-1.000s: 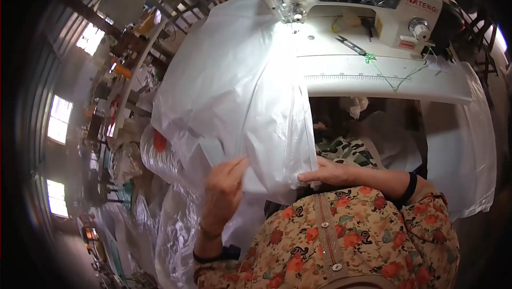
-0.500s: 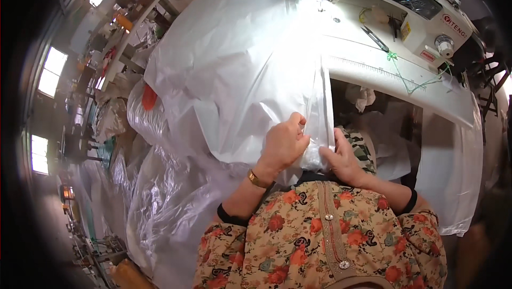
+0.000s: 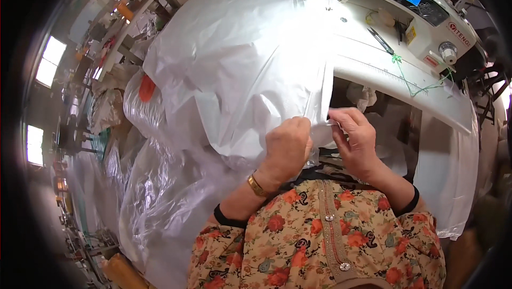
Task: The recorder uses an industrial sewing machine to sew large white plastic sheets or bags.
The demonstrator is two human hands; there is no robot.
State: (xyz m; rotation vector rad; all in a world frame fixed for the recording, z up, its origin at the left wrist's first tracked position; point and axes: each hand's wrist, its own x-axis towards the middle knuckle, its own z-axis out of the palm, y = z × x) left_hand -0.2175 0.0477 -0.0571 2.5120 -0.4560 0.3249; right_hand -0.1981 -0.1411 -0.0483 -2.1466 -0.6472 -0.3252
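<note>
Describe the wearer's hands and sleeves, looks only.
Left hand and right hand: no gloves. Gold-toned band on the left wrist. Beige sleeves with red-orange flowers end in black cuffs on both forearms.

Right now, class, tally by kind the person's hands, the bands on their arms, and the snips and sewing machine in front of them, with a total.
Hands (left hand, right hand): 2
Black arm bands: 2
Gold-coloured wristband: 1
Snips: 1
Sewing machine: 1
Total: 7
</note>
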